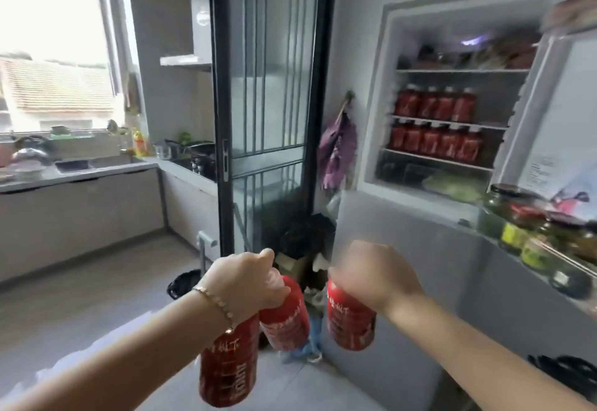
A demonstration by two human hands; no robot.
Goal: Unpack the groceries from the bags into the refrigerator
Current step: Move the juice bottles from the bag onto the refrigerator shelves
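Both arms reach forward, backs of the hands up, below and left of the open refrigerator [381, 94]. Left hand [245, 281], bracelet [214, 302] on its wrist: fingers curled tight round the necks of two red bottles [229, 362]. Both hang cap-up, long axes near vertical. The one farther from the refrigerator hangs lower; the other tilts with its base swung towards the refrigerator. Right hand [374, 275], blurred: fingers closed round the top of a third red bottle [350, 317], though each finger's placing cannot be made out. This bottle hangs cap-up, roughly vertical, just beside the left pair without clearly touching. Inside the refrigerator, two middle shelves carry rows of upright bottles [436, 107] with similar red labels. Jars [533, 239] stand in the refrigerator's door rack.
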